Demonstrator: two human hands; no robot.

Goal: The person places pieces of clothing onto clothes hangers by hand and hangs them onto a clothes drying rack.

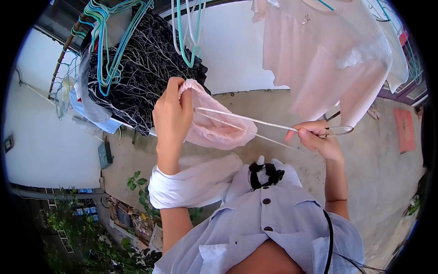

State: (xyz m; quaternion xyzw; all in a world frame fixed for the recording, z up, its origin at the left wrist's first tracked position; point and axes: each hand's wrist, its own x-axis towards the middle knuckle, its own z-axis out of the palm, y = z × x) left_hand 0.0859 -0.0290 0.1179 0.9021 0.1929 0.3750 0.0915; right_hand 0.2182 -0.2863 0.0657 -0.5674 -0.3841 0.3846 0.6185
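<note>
Holding pink cloth (207,132) by its gathered edge, left hand (172,114) with fingers curled tight, right hand (319,140) pinching a white hanger (269,122), pink blouse (315,59) hanging nearby.

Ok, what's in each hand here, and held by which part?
The left hand grips a pink garment by its gathered edge; the right hand holds a white hanger near its hook end.
</note>
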